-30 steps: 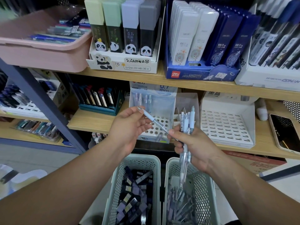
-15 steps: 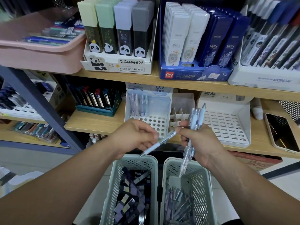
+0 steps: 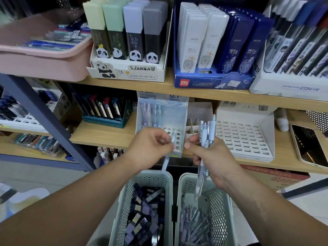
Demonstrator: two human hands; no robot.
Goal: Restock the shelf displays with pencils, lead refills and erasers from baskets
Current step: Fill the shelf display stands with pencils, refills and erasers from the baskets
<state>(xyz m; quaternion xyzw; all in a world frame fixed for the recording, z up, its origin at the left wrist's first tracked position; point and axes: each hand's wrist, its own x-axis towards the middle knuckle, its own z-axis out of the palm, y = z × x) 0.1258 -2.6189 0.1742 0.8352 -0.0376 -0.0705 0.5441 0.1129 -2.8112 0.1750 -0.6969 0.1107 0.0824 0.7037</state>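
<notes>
the left hand (image 3: 152, 148) pinches one pencil (image 3: 166, 161) in its fingers. a second ago this pencil pointed up and away. half a second ago it lay slanted between the two hands. now it has been flipped. it stands almost straight with its tip down, and it is blurry from moving. it hangs just in front of the pencil display (image 3: 170, 116), which sits right behind the left hand. four pencils (image 3: 151, 113) stand in its back row, and many holes look free. i think this pencil goes into a hole next, so the filling has only just begun.

the right hand (image 3: 209, 157) is clamped round a bunch of pencils (image 3: 206, 134), tops up.

below the left hand is a basket (image 3: 150, 176) of dark refill cases. below the right hand is a second basket (image 3: 218, 219) with more pencils.

now the writing. above the left hand, the panda box (image 3: 142, 70) says "panda" and "sh241-05 | hb | 36", and its cases say "0.7". the top of the pencil display says "0.7 mm". above the right hand, the blue box (image 3: 204, 84) says "deli", and its packs say "100". far to the right of the right hand, the white box (image 3: 300, 88) says "conan".
</notes>
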